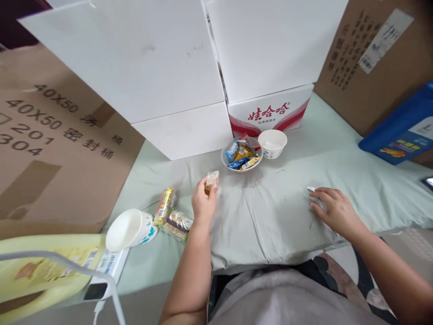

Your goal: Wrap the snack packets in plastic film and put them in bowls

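My left hand (204, 201) is closed round a snack in a crinkled clear wrapper (212, 179), raised above the cloth. Far to the right, my right hand (338, 212) has its fingers bent near the cloth, with a small white and silver object (310, 188) at the fingertips; most of it is hidden. Beyond my left hand, a clear bowl (223, 159) contains several colourful wrapped snacks (241, 153). A white paper cup (272, 143) stands upright at its right. Left of my forearm lie a yellow packaged snack (164, 205) and a clear-wrapped bar pack (178, 223).
Another paper cup (130, 230) is tilted on its side at left, by a yellow bottle (50, 262) and a grey cable (67, 264). White boxes (176, 67) back the pale green cloth (257, 216). Brown cartons (61, 149) and a blue container (399, 131) flank it.
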